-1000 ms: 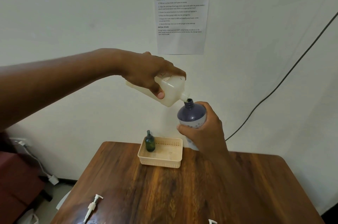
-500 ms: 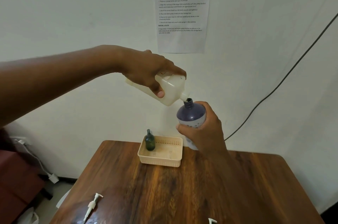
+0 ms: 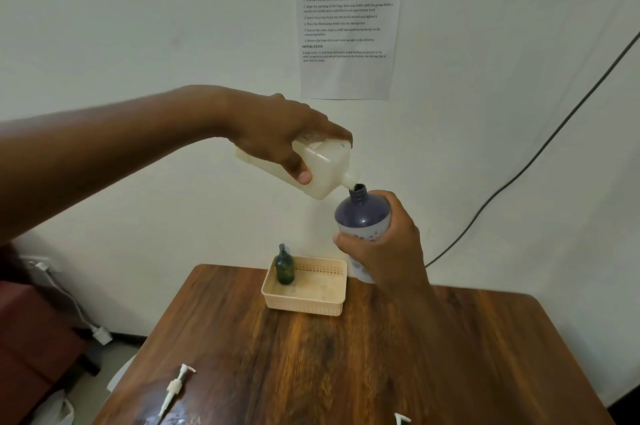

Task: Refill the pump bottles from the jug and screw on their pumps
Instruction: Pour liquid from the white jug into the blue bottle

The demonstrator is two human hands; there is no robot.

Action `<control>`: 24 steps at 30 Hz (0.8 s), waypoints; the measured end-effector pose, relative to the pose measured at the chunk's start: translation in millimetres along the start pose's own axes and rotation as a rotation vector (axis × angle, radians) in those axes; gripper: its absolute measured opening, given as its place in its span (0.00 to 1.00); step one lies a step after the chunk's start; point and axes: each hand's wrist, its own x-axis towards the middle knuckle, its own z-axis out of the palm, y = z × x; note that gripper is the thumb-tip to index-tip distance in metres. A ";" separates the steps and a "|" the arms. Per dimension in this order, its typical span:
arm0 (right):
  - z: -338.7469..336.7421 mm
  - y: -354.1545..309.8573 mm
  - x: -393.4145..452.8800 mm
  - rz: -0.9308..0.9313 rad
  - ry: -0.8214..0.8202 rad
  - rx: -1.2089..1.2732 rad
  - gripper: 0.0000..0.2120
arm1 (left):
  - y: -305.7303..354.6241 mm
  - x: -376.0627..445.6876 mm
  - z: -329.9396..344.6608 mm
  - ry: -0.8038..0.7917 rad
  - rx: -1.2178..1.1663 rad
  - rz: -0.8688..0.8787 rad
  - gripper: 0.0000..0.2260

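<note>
Cream jug (image 3: 322, 164), purple bottle (image 3: 362, 216) (dotted label), peach basket (image 3: 304, 303).

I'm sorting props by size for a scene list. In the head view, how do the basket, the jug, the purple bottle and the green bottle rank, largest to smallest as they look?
1. jug and basket: alike in spread, and the jug is nearer, so unsure.
2. purple bottle, partly hidden by the right hand.
3. green bottle, clearly smallest.

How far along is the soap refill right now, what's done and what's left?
Done: the green pump bottle stands capped in the basket. In hand: the left hand tips the jug at the purple bottle, held by the right hand. Left: screwing on a pump; one white pump lies on the table.
</note>
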 end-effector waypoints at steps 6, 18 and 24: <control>2.1 -1.4 3.6 -0.006 0.047 0.052 0.31 | -11.9 -5.7 19.7 0.068 -0.200 -0.014 0.37; 15.4 -0.9 5.8 -0.041 0.094 0.112 0.33 | -20.9 -25.1 99.9 0.231 -0.622 -0.058 0.36; 33.0 7.7 3.1 -0.036 0.096 0.105 0.35 | -32.7 -42.0 154.0 0.244 -0.806 -0.102 0.37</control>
